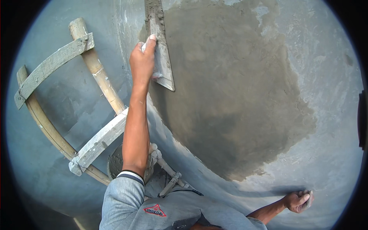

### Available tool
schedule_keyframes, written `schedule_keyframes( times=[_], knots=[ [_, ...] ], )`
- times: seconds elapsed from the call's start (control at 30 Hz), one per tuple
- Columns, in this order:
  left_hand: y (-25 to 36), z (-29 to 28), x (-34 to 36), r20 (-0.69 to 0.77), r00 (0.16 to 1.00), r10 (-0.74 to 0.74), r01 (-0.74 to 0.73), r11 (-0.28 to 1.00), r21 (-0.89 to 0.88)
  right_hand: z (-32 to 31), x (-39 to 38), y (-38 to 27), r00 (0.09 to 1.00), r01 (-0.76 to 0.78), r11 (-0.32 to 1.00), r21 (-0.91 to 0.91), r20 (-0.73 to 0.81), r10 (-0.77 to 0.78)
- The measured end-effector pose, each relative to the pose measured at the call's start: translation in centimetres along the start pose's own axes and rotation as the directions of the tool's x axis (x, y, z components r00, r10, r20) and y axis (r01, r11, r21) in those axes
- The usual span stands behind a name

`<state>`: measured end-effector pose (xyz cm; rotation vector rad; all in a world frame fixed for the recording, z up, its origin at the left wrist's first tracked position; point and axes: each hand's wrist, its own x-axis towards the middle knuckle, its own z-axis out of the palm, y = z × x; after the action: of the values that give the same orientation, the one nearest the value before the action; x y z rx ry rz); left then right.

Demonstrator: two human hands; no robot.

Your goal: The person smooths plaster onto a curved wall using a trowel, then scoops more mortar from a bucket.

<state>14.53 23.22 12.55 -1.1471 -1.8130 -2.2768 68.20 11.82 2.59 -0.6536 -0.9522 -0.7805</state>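
Observation:
My left hand [142, 61] is wrapped round the handle of a long metal plastering float [162, 78], whose blade lies along the wall at the upper middle, wet grey mortar on its upper part. To its right spreads a broad damp, darker patch of plaster [230, 84] with ragged edges. My right hand [299, 201] is low at the right, close to the lighter wall [322, 149], its fingers curled; I cannot make out what, if anything, is in them.
A rough ladder of bamboo poles [99, 80] and wooden rungs [53, 67] stands at the left. A bucket [115, 161] of grey material is partly hidden behind my left forearm, beside further lashed poles [168, 168] below. A wall corner curves down the middle.

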Motion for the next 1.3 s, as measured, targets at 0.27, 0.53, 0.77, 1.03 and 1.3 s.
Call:
schedule_keyframes(
  times=[0.27, 0.53, 0.77, 1.03, 1.3],
  knots=[
    [-9.0, 1.4, -24.4, 0.303, 0.934, 0.191, -0.204, 0.979, 0.011, -0.3, -0.1, -0.1, 1.0, -0.017, 0.998, 0.058, -0.009, 0.018],
    [5.9, 1.8, -3.2, 0.063, 0.998, 0.022, -0.015, 0.992, -0.123, -0.5, -0.1, 0.2, 1.0, -0.005, 0.999, 0.05, -0.011, 0.006],
    [-8.1, 1.3, -26.0, 0.347, 0.886, 0.308, -0.332, 0.943, 0.01, -0.3, -0.3, -0.1, 1.0, -0.016, 0.995, 0.097, 0.013, 0.015],
    [8.1, 2.6, -5.0, 0.089, 0.982, 0.166, -0.166, 0.986, -0.01, -0.5, -0.2, 0.2, 1.0, 0.008, 0.997, 0.081, 0.014, -0.009],
    [-0.6, 2.5, -22.3, 0.37, 0.798, 0.476, -0.462, 0.877, -0.133, -0.2, -0.1, -0.3, 0.999, 0.012, 0.993, 0.121, 0.04, -0.017]
  ],
)
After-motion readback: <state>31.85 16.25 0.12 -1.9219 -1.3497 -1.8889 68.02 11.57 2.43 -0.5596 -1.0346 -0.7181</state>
